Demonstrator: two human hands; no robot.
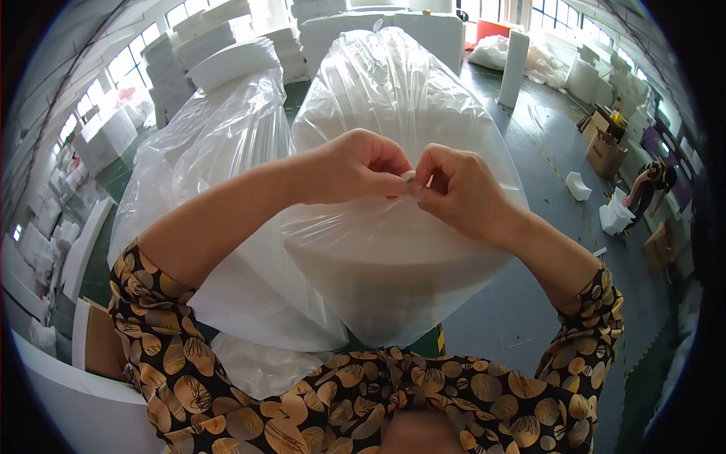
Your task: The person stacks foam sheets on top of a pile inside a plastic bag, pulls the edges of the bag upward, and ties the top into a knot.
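Observation:
My left hand (354, 168) and my right hand (467, 189) meet over a large clear plastic bag (393, 113). The fingers of both are closed in a pinch, tip to tip, on a small whitish bunch (409, 176) that looks like gathered film of this bag. Creases in the plastic run toward my fingertips. Inside the bag are bulky white foam pieces (386, 284), seen through the film. Just to the left leans a second clear plastic bag (219, 136), also wrapped around white foam.
White foam blocks (382, 34) are stacked behind the bags. On the right, a person (650, 185) bends beside a white foam piece (616, 213), near cardboard boxes (606, 153). A white foam column (513, 69) stands on the grey floor (541, 181). Long white boards lean at left.

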